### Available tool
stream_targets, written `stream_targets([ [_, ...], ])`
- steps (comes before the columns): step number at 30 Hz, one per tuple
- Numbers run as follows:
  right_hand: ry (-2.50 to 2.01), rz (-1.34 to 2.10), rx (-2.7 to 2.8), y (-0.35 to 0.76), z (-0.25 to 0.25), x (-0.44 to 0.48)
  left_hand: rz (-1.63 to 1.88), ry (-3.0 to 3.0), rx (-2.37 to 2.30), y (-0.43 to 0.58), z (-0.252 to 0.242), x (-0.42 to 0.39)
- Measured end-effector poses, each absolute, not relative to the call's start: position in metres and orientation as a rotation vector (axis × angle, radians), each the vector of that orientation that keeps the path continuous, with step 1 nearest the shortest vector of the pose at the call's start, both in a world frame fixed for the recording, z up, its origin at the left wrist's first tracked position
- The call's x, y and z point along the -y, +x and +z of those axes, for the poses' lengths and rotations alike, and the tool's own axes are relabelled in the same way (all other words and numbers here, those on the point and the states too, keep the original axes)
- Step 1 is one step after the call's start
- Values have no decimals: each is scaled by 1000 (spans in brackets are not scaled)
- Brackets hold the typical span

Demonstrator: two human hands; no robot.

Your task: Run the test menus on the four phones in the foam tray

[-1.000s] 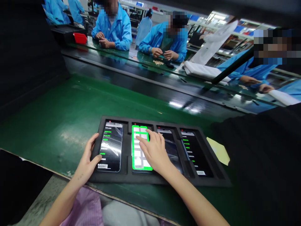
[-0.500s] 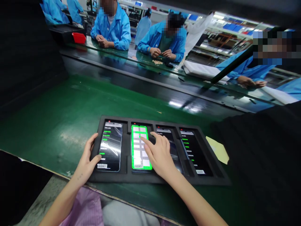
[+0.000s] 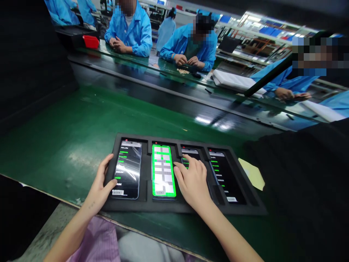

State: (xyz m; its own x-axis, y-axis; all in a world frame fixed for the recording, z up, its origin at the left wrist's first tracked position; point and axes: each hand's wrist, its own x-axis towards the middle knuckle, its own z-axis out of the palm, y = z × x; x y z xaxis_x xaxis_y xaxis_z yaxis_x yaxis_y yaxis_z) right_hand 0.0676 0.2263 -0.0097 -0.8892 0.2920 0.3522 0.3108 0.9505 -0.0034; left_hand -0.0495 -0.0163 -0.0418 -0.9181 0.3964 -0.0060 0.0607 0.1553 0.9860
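A black foam tray (image 3: 163,206) lies on the green bench with several smartphones in its slots. My left hand (image 3: 100,182) grips its left edge, the thumb reaching the rim of the leftmost phone (image 3: 128,169), whose dark screen shows a list with green lines. Beside that, a phone (image 3: 163,171) displays a grid bordered in bright green. My right hand (image 3: 193,178) holds nothing, fingers apart, its index tip at this phone's right edge; touching or hovering, I cannot tell. The hand partly covers the dark phone (image 3: 190,151) behind it. At the right lies another phone (image 3: 222,171) with a list.
A yellow paper (image 3: 251,174) rests right of the tray. Black panels (image 3: 305,174) flank the bench. Beyond a dark conveyor strip (image 3: 152,83), co-workers in blue jackets (image 3: 131,36) sit at a far bench, with a red bin (image 3: 91,42) and white sheets (image 3: 234,80) there.
My right hand has moved right, from over the grid on the lit phone to its right edge. More green cells show in the grid's upper half. My left hand stays at the tray.
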Motion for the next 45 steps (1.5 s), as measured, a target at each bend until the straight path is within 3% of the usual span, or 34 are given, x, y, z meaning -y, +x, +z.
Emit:
stream_targets([
  [14,-205,-16,2953,28,-6,-216,1802,450,-2184,-50,-42,17],
  [21,-363,-94,2822,48,-10,-224,1823,444,-2158,-50,-43,17],
  [37,-271,37,2962,66,-10,-194,1828,479,-2178,-51,-45,18],
  [45,-616,-148,2771,91,-9,-206,1832,486,-2193,-52,-46,19],
])
